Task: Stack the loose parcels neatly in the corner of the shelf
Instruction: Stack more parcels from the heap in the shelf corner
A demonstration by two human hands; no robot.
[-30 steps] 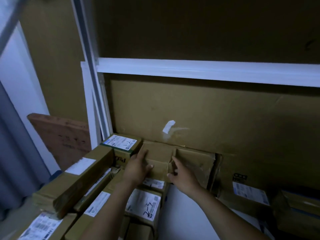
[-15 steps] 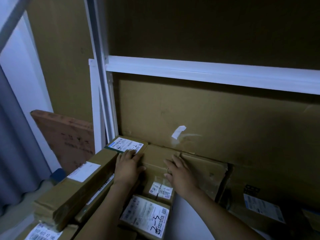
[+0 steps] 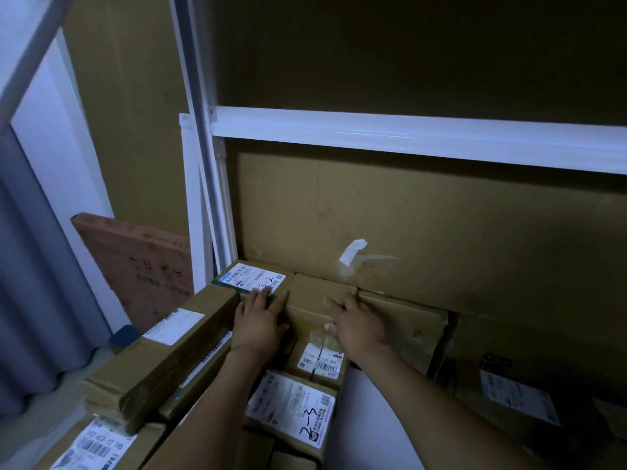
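A long box [image 3: 159,361] lies along the left edge. My left hand [image 3: 259,320] rests flat, fingers straight and together, on the labelled parcel [image 3: 252,278] in the shelf's back corner (marked 3-2). My right hand [image 3: 356,322] presses the plain parcel [image 3: 312,300] just beside it, fingers straight, slightly spread

You see the shelf [image 3: 368,415] as a bare white strip between cartons. Brown parcels [image 3: 291,403] pile in its left corner. A labelled carton [image 3: 517,398] sits at right.
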